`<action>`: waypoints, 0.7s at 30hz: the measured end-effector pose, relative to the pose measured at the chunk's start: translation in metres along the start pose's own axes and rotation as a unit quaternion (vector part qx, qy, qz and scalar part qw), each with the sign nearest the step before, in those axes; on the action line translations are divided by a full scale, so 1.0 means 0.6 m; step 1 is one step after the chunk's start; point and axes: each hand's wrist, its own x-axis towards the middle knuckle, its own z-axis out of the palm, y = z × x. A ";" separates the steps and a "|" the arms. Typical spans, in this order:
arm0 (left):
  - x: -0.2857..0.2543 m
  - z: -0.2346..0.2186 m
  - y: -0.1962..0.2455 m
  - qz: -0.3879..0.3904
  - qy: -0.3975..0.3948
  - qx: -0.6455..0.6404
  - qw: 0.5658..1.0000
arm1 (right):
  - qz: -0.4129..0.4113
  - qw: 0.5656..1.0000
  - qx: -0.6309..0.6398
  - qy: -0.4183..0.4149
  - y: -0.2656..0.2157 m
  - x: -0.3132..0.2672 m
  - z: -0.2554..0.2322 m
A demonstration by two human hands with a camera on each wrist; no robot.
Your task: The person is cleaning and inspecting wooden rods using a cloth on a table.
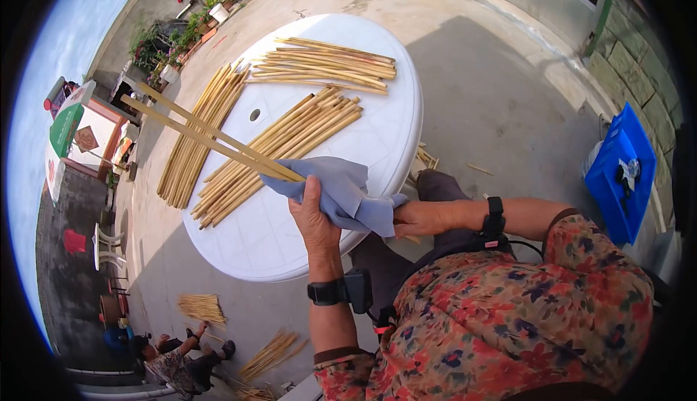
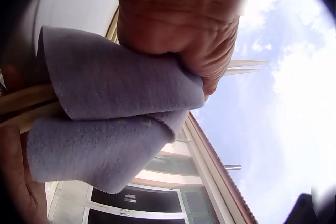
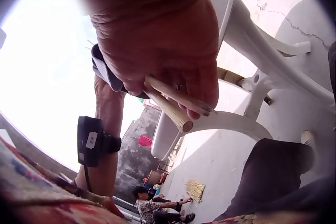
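My left hand grips a folded blue-grey cloth wrapped around two pale wooden sticks, its thumb lying along the cloth. Beyond the cloth, the sticks' long ends stick out over the table toward the upper left. In the left wrist view, the cloth hangs in loose flaps and hides the palm side of that hand. My right hand holds the near ends of the sticks just behind the cloth. Two cut stick ends poke out past its curled fingers in the right wrist view.
A round white plastic table bears several groups of sticks: one at the left, one in the middle, one at the far side. A blue crate stands at right. Another person sits by bundles on the ground.
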 end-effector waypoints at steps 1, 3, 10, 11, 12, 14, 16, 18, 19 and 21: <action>-0.002 0.006 0.011 0.002 0.001 -0.001 1.000 | -0.064 0.982 -0.175 0.041 -0.015 -0.006 -0.007; -0.007 0.018 0.040 0.008 -0.057 0.230 0.972 | -0.126 0.928 -0.342 0.078 -0.047 -0.027 -0.028; -0.035 0.047 0.091 -0.049 -0.195 0.645 0.738 | -0.286 0.738 -0.530 0.304 -0.163 -0.114 -0.100; -0.038 0.046 0.086 -0.035 -0.217 0.699 0.681 | -0.286 0.740 -0.529 0.303 -0.180 -0.114 -0.101; -0.040 0.042 0.082 -0.038 -0.217 0.699 0.681 | -0.299 0.677 -0.597 0.310 -0.199 -0.107 -0.100; -0.048 0.030 0.076 0.047 -0.273 0.748 0.603 | -0.308 0.611 -0.658 0.315 -0.201 -0.102 -0.109; -0.055 0.024 0.076 0.079 -0.285 0.765 0.572 | -0.209 0.583 -0.721 0.312 -0.174 -0.103 -0.128; -0.059 0.011 0.080 0.110 -0.289 0.781 0.542 | -0.129 0.696 -0.663 0.244 -0.129 -0.123 -0.133; -0.058 0.000 0.081 0.159 -0.295 0.794 0.506 | -0.040 0.788 -0.589 0.173 -0.112 -0.127 -0.130; -0.053 -0.022 0.082 0.208 -0.301 0.804 0.468 | -0.062 0.817 -0.550 0.160 -0.098 -0.125 -0.099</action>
